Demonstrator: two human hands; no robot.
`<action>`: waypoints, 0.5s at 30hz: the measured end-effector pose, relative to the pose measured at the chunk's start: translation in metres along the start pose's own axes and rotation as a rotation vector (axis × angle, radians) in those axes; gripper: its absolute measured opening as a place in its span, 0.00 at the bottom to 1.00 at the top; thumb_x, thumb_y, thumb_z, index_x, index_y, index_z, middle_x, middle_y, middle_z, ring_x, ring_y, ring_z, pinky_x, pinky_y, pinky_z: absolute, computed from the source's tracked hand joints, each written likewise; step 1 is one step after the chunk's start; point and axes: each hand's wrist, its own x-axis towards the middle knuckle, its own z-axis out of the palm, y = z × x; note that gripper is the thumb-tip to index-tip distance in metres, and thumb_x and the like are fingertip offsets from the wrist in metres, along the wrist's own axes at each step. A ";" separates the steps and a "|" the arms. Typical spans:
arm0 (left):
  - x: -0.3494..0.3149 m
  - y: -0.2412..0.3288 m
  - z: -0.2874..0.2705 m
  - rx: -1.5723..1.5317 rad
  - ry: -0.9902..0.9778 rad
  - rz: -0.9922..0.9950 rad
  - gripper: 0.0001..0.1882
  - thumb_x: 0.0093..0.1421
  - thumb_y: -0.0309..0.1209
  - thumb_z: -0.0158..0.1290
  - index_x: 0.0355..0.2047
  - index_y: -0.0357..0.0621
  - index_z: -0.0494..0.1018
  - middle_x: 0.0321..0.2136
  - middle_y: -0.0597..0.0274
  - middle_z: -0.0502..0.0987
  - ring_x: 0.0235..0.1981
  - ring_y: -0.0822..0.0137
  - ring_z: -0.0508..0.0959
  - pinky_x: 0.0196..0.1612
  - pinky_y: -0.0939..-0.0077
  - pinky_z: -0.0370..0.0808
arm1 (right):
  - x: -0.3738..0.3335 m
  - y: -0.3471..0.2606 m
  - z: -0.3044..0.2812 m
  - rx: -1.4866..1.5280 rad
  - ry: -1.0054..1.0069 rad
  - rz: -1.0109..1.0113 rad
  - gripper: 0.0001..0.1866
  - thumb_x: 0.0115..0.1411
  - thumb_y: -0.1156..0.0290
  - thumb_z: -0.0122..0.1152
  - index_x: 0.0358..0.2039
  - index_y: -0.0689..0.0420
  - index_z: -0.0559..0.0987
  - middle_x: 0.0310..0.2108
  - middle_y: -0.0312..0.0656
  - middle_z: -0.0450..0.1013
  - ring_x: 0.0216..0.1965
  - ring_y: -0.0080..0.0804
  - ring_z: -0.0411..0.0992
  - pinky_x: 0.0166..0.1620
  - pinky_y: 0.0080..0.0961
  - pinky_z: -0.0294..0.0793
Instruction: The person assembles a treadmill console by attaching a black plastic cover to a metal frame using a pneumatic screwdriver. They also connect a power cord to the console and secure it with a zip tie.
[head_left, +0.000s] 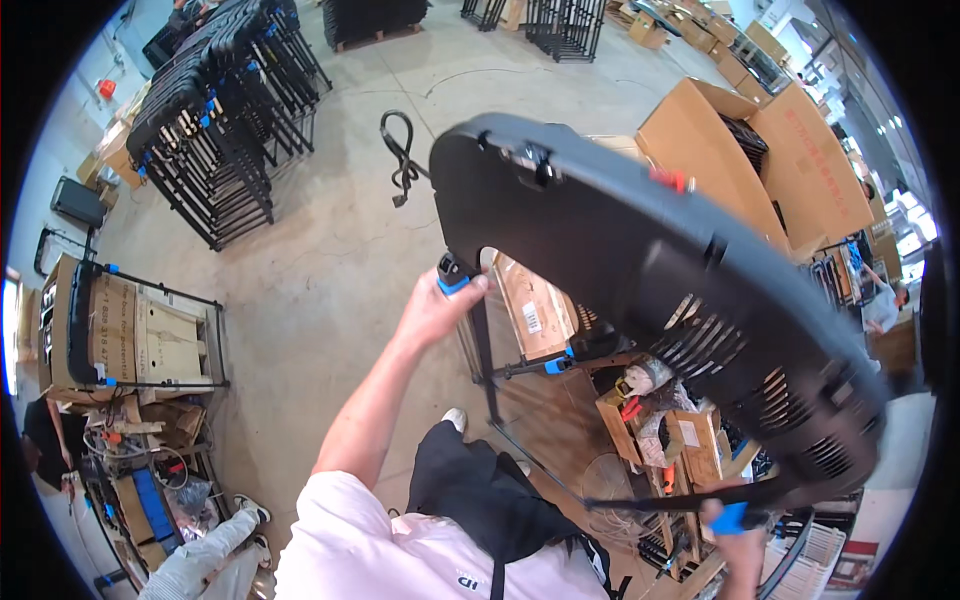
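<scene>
A large black plastic housing (590, 220) with vent slots hangs tilted in front of me, from upper middle to lower right. Black tube legs (487, 370) with blue collars are joined to it. My left hand (435, 308) is closed round a tube end just below the housing, at a blue collar (452, 285). At the lower right my right hand (740, 555), smeared by motion, grips the other end of the frame beside a blue fitting (732, 518). A looped black power cord (400, 160) dangles from the housing's far left end.
Rows of black frames (215, 110) stand at the far left. An open cardboard box (690, 140) is behind the housing, on the right. Under it sits a workbench with wooden trays (535, 305) and loose parts. A rack with cardboard (150, 330) and another person's legs (215, 550) are at left.
</scene>
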 end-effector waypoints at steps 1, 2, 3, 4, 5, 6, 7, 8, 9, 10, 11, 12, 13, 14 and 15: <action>0.013 -0.009 -0.017 0.109 0.033 0.001 0.16 0.66 0.39 0.64 0.49 0.42 0.83 0.38 0.65 0.88 0.44 0.74 0.84 0.52 0.71 0.79 | 0.004 0.013 0.026 0.026 -0.097 0.098 0.13 0.60 0.72 0.74 0.45 0.57 0.84 0.39 0.36 0.81 0.43 0.27 0.78 0.50 0.32 0.78; 0.024 -0.015 -0.030 0.193 0.030 0.022 0.18 0.64 0.39 0.66 0.49 0.43 0.84 0.38 0.66 0.87 0.42 0.76 0.82 0.51 0.72 0.79 | 0.013 0.018 0.058 0.015 -0.149 0.000 0.14 0.59 0.72 0.76 0.46 0.57 0.84 0.41 0.37 0.82 0.44 0.28 0.79 0.52 0.32 0.78; 0.033 -0.020 -0.042 0.229 0.017 0.019 0.17 0.64 0.38 0.67 0.49 0.43 0.84 0.38 0.67 0.87 0.41 0.76 0.82 0.50 0.72 0.79 | 0.024 0.022 0.091 0.010 -0.206 -0.107 0.16 0.58 0.72 0.77 0.47 0.56 0.84 0.42 0.38 0.82 0.46 0.30 0.79 0.53 0.33 0.79; 0.045 -0.023 -0.053 0.265 -0.005 0.020 0.16 0.63 0.36 0.67 0.48 0.43 0.84 0.37 0.67 0.86 0.41 0.75 0.81 0.50 0.72 0.79 | 0.034 0.026 0.123 0.010 -0.255 -0.207 0.18 0.58 0.72 0.79 0.48 0.55 0.84 0.44 0.39 0.83 0.48 0.31 0.80 0.54 0.33 0.79; 0.059 -0.028 -0.062 0.301 -0.027 0.021 0.15 0.63 0.34 0.68 0.48 0.42 0.84 0.37 0.67 0.86 0.40 0.75 0.81 0.49 0.71 0.79 | 0.041 0.047 0.158 -0.009 -0.204 -0.262 0.17 0.58 0.73 0.79 0.48 0.55 0.84 0.44 0.40 0.83 0.48 0.32 0.80 0.54 0.34 0.79; 0.074 -0.040 -0.071 0.274 -0.037 -0.027 0.15 0.62 0.32 0.68 0.48 0.43 0.84 0.38 0.67 0.86 0.41 0.74 0.80 0.50 0.71 0.78 | 0.048 0.067 0.193 -0.032 -0.150 -0.316 0.17 0.58 0.75 0.78 0.48 0.56 0.84 0.44 0.41 0.82 0.48 0.33 0.80 0.54 0.36 0.80; 0.093 -0.055 -0.078 0.250 -0.046 -0.067 0.14 0.61 0.30 0.68 0.48 0.43 0.84 0.38 0.67 0.86 0.41 0.74 0.80 0.51 0.71 0.78 | 0.057 0.078 0.225 0.000 -0.151 -0.294 0.17 0.58 0.74 0.79 0.47 0.56 0.84 0.43 0.41 0.82 0.47 0.33 0.80 0.53 0.35 0.80; 0.110 -0.068 -0.087 0.226 -0.054 -0.108 0.14 0.61 0.27 0.68 0.47 0.43 0.84 0.39 0.67 0.86 0.42 0.73 0.80 0.52 0.70 0.77 | 0.065 0.089 0.257 0.031 -0.158 -0.272 0.17 0.57 0.73 0.80 0.47 0.56 0.85 0.43 0.41 0.83 0.46 0.34 0.80 0.52 0.34 0.80; 0.130 -0.083 -0.090 0.186 -0.057 -0.125 0.15 0.60 0.26 0.69 0.48 0.43 0.84 0.39 0.67 0.86 0.42 0.72 0.80 0.52 0.70 0.77 | 0.074 0.098 0.288 0.112 -0.178 -0.226 0.18 0.56 0.72 0.80 0.47 0.56 0.85 0.43 0.41 0.83 0.46 0.34 0.80 0.52 0.34 0.80; 0.148 -0.095 -0.092 0.146 -0.058 -0.141 0.16 0.58 0.24 0.70 0.48 0.43 0.84 0.39 0.68 0.86 0.42 0.72 0.80 0.52 0.69 0.77 | 0.081 0.105 0.313 0.138 -0.172 -0.233 0.18 0.56 0.72 0.80 0.47 0.56 0.85 0.43 0.41 0.83 0.46 0.34 0.80 0.53 0.34 0.79; 0.166 -0.103 -0.087 0.099 -0.068 -0.158 0.17 0.57 0.22 0.70 0.48 0.42 0.84 0.39 0.68 0.86 0.43 0.72 0.80 0.52 0.69 0.76 | 0.088 0.110 0.335 0.159 -0.158 -0.233 0.18 0.55 0.71 0.80 0.47 0.56 0.86 0.43 0.41 0.83 0.46 0.34 0.80 0.53 0.34 0.79; 0.181 -0.099 -0.075 0.171 -0.056 -0.220 0.19 0.55 0.20 0.70 0.49 0.41 0.84 0.40 0.67 0.86 0.43 0.70 0.81 0.54 0.68 0.77 | 0.095 0.112 0.352 0.122 -0.112 -0.277 0.19 0.56 0.71 0.80 0.47 0.56 0.85 0.43 0.41 0.83 0.47 0.34 0.80 0.54 0.35 0.79; 0.202 -0.109 -0.075 0.169 -0.070 -0.201 0.21 0.55 0.20 0.71 0.50 0.42 0.84 0.39 0.67 0.86 0.41 0.71 0.81 0.51 0.69 0.77 | 0.103 0.111 0.367 0.091 -0.074 -0.333 0.19 0.56 0.70 0.79 0.47 0.55 0.85 0.44 0.41 0.83 0.48 0.34 0.80 0.55 0.35 0.78; 0.217 -0.129 -0.099 0.174 -0.036 -0.189 0.22 0.55 0.21 0.71 0.51 0.42 0.84 0.38 0.68 0.85 0.40 0.71 0.81 0.48 0.70 0.77 | 0.113 0.102 0.384 0.106 -0.101 -0.344 0.19 0.56 0.69 0.79 0.48 0.55 0.85 0.44 0.40 0.82 0.49 0.34 0.80 0.56 0.35 0.78; 0.227 -0.132 -0.095 0.165 -0.050 -0.172 0.23 0.55 0.21 0.72 0.52 0.42 0.84 0.37 0.68 0.85 0.38 0.72 0.80 0.45 0.71 0.77 | 0.118 0.100 0.395 0.105 -0.093 -0.324 0.19 0.56 0.69 0.79 0.48 0.54 0.85 0.45 0.40 0.82 0.50 0.34 0.79 0.57 0.35 0.77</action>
